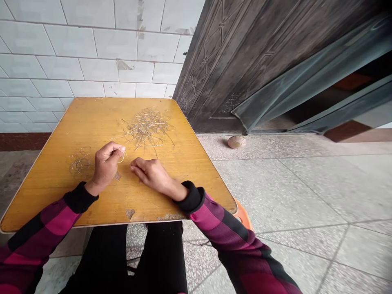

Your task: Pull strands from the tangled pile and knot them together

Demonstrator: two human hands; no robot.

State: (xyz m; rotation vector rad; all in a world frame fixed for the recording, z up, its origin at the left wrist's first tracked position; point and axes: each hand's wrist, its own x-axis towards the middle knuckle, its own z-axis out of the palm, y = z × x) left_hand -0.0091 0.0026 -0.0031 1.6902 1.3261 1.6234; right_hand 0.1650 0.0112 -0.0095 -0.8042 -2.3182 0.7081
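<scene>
My left hand point(105, 165) is pinched shut over the wooden table, with a thin curved piece of wire point(121, 158) held between thumb and forefinger. The wire loops out below the fingertips. To its right, my right hand point(151, 173) is closed just above the tabletop, its fingers bent together and pointing left. Whatever may be between those fingers is too small to make out. A large loose pile of thin wires point(147, 126) lies beyond both hands. A smaller tangle of bent wires point(80, 163) rests left of my left hand.
The yellow wooden table point(190, 155) has chipped patches at its near edge and stands against a white tiled wall point(113, 47). A dark carved door point(211, 61) with a grey-green curtain point(275, 94) is at right. A roundish object point(236, 141) sits on the floor; an orange stool point(244, 214) shows beside the table.
</scene>
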